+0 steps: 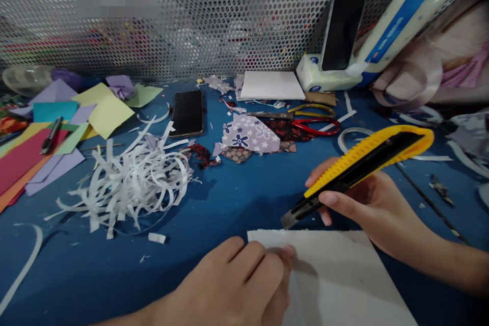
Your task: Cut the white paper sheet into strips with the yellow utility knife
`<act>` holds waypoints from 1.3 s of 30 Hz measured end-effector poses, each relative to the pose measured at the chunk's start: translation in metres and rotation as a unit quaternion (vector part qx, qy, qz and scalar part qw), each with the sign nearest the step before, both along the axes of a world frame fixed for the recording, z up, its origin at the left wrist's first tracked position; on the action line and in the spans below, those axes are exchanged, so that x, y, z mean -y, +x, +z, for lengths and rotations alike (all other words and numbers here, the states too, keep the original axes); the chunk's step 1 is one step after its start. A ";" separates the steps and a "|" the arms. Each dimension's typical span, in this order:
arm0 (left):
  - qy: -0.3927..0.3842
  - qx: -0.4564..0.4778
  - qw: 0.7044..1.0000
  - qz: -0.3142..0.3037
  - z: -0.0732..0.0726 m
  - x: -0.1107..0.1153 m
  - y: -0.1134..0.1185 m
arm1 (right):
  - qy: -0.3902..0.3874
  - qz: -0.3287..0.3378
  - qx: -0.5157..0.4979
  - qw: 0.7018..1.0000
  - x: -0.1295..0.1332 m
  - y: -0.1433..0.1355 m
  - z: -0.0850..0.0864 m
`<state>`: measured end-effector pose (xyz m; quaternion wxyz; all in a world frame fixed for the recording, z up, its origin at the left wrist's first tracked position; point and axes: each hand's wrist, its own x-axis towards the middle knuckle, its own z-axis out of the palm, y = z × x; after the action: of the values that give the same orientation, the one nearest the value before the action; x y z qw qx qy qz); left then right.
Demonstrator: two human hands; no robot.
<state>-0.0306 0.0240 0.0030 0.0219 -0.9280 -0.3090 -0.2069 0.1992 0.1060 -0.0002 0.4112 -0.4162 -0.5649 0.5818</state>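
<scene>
In my right hand (376, 204) is a yellow and black utility knife (355, 163), held between thumb and fingers and tilted down to the left. Its metal tip is just above the far edge of a white paper sheet (336, 275) in front of me. That far edge looks slightly rough. My left hand (244, 280) is closed, knuckles up, and presses on the left part of the sheet. What its curled fingers do underneath is mostly hidden.
A heap of white paper strips (137, 178) lies left, near a dark phone (187, 112). Red and yellow-handled scissors (315, 122) rest behind patterned scraps (250, 135). Coloured papers (38, 147) are far left. Another phone (343, 30) leans upright on a tissue pack (321, 79) before perforated metal (229, 10).
</scene>
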 end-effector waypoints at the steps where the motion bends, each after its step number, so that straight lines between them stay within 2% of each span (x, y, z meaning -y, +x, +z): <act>1: -0.002 0.001 1.000 -0.001 0.000 0.000 0.000 | -0.001 -0.001 -0.001 1.000 0.000 0.000 0.000; 16: 0.019 -0.001 1.000 0.006 -0.004 0.001 -0.001 | -0.015 0.002 0.008 1.000 -0.001 0.000 0.000; 23: 0.005 -0.016 1.000 -0.012 0.002 -0.002 -0.003 | -0.021 -0.004 0.020 1.000 -0.002 -0.003 0.003; 29: 0.009 -0.041 0.999 -0.015 -0.001 0.001 -0.005 | 0.022 0.036 0.074 0.996 -0.006 0.004 0.004; 34: 0.015 -0.022 1.000 -0.008 -0.002 0.000 -0.003 | -0.004 0.064 0.083 0.994 -0.002 0.006 0.007; 39: 0.041 -0.001 0.999 0.008 0.004 -0.001 0.000 | 0.012 0.070 0.084 0.994 0.002 0.005 0.011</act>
<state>-0.0309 0.0251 0.0069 0.0620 -0.9239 -0.3080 -0.2182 0.2041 0.1039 0.0110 0.3260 -0.4183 -0.6319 0.5653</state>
